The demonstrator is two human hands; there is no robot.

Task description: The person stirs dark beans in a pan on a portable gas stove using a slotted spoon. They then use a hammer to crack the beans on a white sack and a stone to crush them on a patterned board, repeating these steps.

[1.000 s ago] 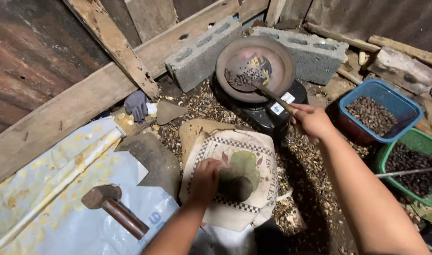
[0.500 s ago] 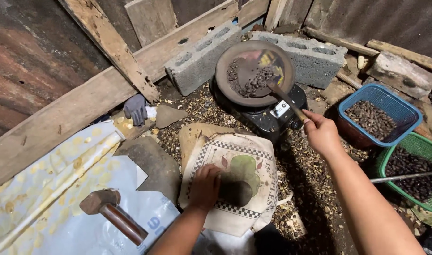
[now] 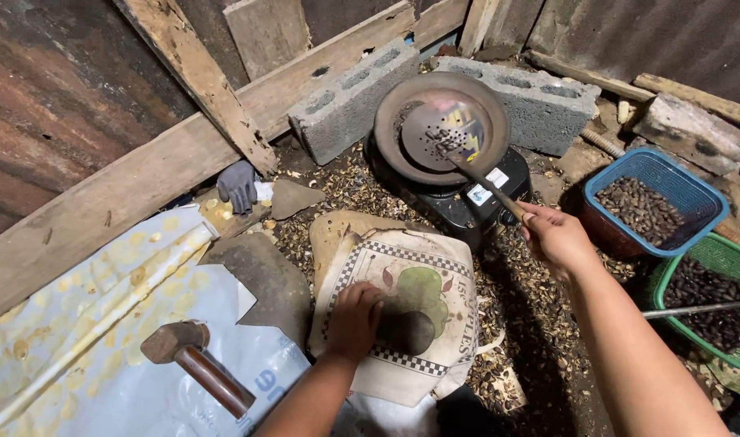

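Right hand [image 3: 557, 236] grips the handle of a perforated skimmer [image 3: 444, 129], its round head lifted over the dark pan [image 3: 394, 121] that sits on the black burner [image 3: 475, 202]. Left hand [image 3: 355, 317] presses flat on a printed cloth [image 3: 434, 275] spread on the shell-littered ground [image 3: 532, 324]. A hammer [image 3: 193, 366] lies on the white sack [image 3: 103, 380] at lower left. Two concrete blocks [image 3: 345, 101] flank the pan from behind. To the right, a blue basket [image 3: 693, 190] and a green basket [image 3: 714, 251] both hold dark nuts. A grey glove [image 3: 239, 184] rests by the wooden beam [image 3: 127, 198].
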